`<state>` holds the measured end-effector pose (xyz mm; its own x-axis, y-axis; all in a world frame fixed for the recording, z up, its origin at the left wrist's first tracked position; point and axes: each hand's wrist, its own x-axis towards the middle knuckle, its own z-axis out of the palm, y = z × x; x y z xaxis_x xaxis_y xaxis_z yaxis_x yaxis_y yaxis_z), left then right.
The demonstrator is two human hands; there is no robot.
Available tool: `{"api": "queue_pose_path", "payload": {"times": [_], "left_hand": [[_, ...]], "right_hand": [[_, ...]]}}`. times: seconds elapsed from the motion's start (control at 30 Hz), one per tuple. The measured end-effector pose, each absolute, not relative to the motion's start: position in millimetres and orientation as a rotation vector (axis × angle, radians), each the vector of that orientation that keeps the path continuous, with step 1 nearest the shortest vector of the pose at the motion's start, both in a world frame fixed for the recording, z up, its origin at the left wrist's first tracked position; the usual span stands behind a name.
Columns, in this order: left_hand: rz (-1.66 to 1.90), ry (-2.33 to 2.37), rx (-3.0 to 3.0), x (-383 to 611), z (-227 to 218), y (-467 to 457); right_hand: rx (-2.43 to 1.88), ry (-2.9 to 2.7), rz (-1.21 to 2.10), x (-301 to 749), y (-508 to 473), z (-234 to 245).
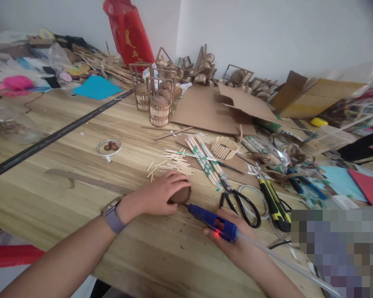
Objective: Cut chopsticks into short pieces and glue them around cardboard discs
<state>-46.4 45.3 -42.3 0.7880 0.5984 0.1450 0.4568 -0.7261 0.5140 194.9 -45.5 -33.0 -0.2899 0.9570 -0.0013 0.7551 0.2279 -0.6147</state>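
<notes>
My left hand [163,192], a watch on its wrist, curls its fingers round a small brown cardboard disc [182,194] with a dark, notched-looking rim. Its far side is partly covered by my fingers. In my right hand [233,231] is a blue glue gun [213,221] with a small red light glowing and a clear glue stick out of its back. The nozzle points at the disc's lower right edge; whether it touches cannot be told. Just beyond the disc lie several short pale wooden sticks [177,163]. A brown cardboard strip [87,179] stretches out left of my left hand.
Black-handled scissors [240,203] and a yellow-black cutter [273,203] lie to the right. Packaged chopsticks [205,161], a stick ring [224,147] and flat cardboard [205,107] are farther back. Small lidded stick buckets [159,111] stand behind. A white ring [109,150] encircles brown balls.
</notes>
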Motion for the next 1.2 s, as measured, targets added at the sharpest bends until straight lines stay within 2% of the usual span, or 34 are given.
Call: {"api": "queue_pose_path", "payload": {"times": [1.0,1.2], "left_hand": [[0.41,0.786,2.521,-46.5,-41.7,46.3],[0.405,0.764,2.499,-46.7,-42.2,46.9]], "right_hand": [[-1.557,-2.107,0.718,194.0,-44.1,-36.6],[-1.661,-1.84,0.755,196.8,-42.4,-39.1]]}}
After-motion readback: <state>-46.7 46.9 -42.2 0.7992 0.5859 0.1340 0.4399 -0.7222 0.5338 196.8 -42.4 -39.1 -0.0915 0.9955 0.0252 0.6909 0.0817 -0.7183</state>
